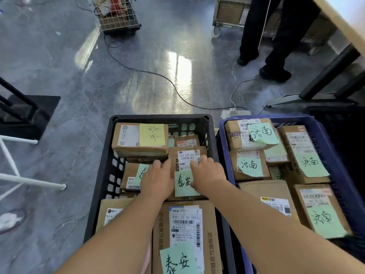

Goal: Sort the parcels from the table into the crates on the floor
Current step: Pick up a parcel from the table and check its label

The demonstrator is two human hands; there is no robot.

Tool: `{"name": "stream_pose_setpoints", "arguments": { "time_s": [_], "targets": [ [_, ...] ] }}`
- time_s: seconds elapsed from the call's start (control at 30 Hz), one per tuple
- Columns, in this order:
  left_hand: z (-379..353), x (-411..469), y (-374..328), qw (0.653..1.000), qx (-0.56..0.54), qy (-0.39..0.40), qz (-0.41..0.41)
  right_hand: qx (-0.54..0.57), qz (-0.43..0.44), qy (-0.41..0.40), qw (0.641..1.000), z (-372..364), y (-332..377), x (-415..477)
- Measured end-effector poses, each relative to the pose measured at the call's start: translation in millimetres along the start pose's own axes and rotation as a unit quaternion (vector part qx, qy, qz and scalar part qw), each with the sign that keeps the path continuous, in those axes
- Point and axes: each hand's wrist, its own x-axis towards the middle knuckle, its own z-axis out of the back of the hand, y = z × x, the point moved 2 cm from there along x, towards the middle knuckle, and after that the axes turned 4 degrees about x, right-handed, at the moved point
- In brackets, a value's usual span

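My left grip (pixel 158 178) covers most of a green note (pixel 143 170), so its writing reads only in part. My right grip (pixel 207 175) lies over the lower label of the middle parcel (pixel 187 155). The undersides of my fingers are out of sight (I can't tell whether either grip clasps it). The labels' small print is too fine to read. The big parcel (pixel 164 230) nearest me runs off the bottom edge, the blue crate (pixel 222 147) off the right, and the surface (pixel 339 18) shows only a corner.
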Motion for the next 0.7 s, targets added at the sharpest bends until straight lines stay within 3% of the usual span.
{"name": "stream_pose_setpoints", "arguments": {
  "time_s": [0.07,0.13,0.3,0.5,0.7],
  "targets": [
    [15,-3,9,0.995,0.03,-0.095,-0.018,0.019,0.039,-0.032,0.999,11,4,1],
    [26,-2,20,0.991,0.054,-0.122,-0.011,0.038,0.09,-0.062,0.993,24,16,5],
    [41,14,50,0.991,0.116,-0.065,0.028,0.009,0.162,-0.07,0.984,47,49,30],
    [40,32,72,0.995,0.091,0.015,0.028,0.008,0.14,0.004,0.99,42,65,56],
    [46,36,73,0.997,0.07,0.04,0.023,-0.022,0.139,0.01,0.99,49,66,59]
  ]
}}
